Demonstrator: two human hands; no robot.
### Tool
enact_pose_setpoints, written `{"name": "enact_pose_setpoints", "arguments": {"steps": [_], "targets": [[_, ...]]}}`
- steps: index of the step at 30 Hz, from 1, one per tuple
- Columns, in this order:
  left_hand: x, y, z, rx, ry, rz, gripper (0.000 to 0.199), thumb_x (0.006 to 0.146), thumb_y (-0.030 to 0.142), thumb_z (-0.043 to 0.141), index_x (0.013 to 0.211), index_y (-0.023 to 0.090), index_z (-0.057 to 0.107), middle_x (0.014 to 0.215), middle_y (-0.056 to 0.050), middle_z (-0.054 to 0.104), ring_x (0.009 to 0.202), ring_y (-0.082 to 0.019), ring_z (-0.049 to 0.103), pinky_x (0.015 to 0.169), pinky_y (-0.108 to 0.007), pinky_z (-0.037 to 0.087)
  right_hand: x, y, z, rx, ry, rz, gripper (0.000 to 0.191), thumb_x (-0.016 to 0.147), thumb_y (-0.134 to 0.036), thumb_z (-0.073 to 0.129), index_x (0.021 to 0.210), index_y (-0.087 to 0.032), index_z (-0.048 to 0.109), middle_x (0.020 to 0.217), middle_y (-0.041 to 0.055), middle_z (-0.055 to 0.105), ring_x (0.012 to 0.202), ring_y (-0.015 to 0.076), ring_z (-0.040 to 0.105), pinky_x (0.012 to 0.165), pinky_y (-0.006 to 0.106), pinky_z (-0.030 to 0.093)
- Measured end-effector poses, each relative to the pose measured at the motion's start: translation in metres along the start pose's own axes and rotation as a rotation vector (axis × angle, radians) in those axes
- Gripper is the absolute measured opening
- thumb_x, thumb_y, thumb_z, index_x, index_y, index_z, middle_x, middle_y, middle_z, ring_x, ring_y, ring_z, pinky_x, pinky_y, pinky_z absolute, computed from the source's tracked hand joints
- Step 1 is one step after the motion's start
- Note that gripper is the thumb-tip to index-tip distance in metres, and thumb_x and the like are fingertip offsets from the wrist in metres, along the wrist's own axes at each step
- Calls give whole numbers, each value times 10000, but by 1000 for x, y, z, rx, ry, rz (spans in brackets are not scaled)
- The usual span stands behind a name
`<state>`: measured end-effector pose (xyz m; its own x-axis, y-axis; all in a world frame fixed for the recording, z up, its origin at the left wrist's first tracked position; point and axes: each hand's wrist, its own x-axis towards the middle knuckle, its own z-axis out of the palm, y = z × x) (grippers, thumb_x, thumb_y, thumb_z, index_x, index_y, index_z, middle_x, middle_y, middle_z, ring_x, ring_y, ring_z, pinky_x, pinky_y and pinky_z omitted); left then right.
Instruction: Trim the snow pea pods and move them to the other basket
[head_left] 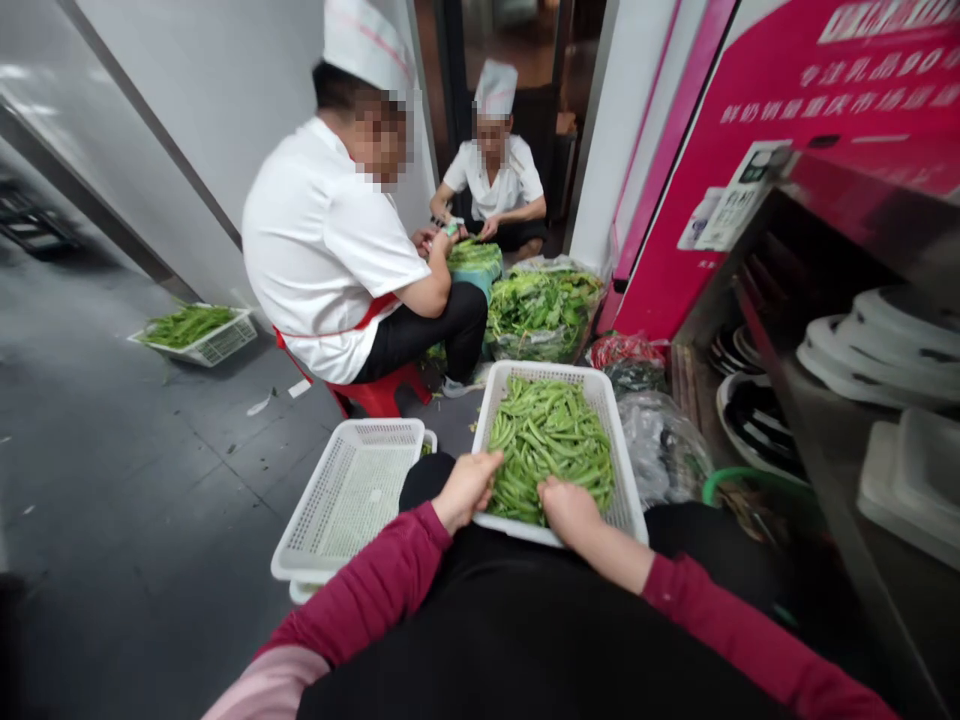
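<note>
A white perforated basket (622, 490) full of green bean pods (551, 430) rests on my lap, between my knees. My left hand (469, 487) is at the basket's left side, its fingers curled together by the near left corner of the pods; whatever they hold is hidden. Over the near part of the heap, my right hand (570, 508) is closed with its fingertips down at the pods, and what is in it cannot be made out. To the left stands another white basket (352, 500) with a bare mesh bottom.
A person on a red stool (375, 395) sits ahead left; another person (495, 180) squats beyond. Leafy greens (547, 305) in a bag lie ahead. A metal shelf with plates (885, 350) borders the right. A basket of greens (187, 328) stands far left.
</note>
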<state>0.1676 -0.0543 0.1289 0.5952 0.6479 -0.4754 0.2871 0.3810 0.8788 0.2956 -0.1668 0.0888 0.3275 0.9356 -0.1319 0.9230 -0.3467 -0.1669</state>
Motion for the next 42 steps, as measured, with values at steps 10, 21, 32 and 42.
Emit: {"name": "enact_pose_setpoints", "arguments": {"steps": [10, 21, 32, 42], "targets": [[1, -7, 12, 216, -220, -5, 299, 729, 452, 460, 783, 158, 448, 539, 75, 394, 306, -11, 265, 304, -148, 163, 5, 15, -1, 207, 188, -11, 166, 727, -195, 499, 887, -176, 537, 928, 77, 589, 853, 199, 572, 732, 275, 423], [-5, 9, 26, 289, -416, 14, 232, 718, 380, 466, 782, 158, 481, 546, 76, 367, 316, -2, 257, 315, -140, 163, -6, 22, -23, 537, 322, -90, 203, 712, -199, 507, 914, -215, 524, 941, 37, 574, 877, 183, 543, 787, 300, 400], [-11, 19, 21, 17, -447, -30, 197, 640, 318, 548, 689, 154, 450, 445, 103, 296, 300, 14, 141, 328, -139, 65, -12, 14, -37, 802, 333, -3, 183, 620, -284, 600, 766, -190, 545, 788, 24, 592, 767, 190, 543, 729, 299, 391], [-11, 4, 27, -150, -503, -129, 98, 619, 229, 477, 675, 169, 423, 430, 102, 278, 301, 3, 131, 327, -135, 74, -16, 6, -32, 1057, 330, 4, 156, 589, -245, 639, 695, -189, 538, 671, -14, 566, 669, 159, 519, 659, 268, 381]]}}
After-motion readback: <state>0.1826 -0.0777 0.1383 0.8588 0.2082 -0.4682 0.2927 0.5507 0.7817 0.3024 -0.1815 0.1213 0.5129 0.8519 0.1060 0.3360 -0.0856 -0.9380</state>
